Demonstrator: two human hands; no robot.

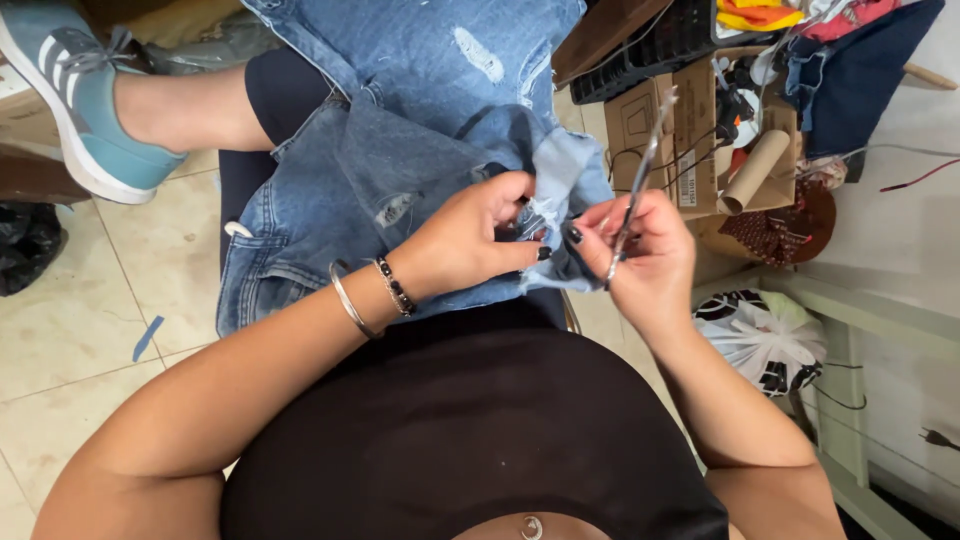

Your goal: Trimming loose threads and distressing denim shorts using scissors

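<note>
I see my left hand (470, 240) pinching the blue jeans (400, 150) on my lap while my right hand (645, 250) grips thin scissors (640, 170) beside it, so a slip could poke a finger.

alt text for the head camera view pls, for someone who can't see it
Seen from above, a seated person's left hand pinches a frayed edge of blue denim jeans on their lap, while the right hand holds a thin metal tool against the fabric. Two bracelets circle the left wrist; a cluttered cardboard box stands on the tiled floor nearby.
</note>
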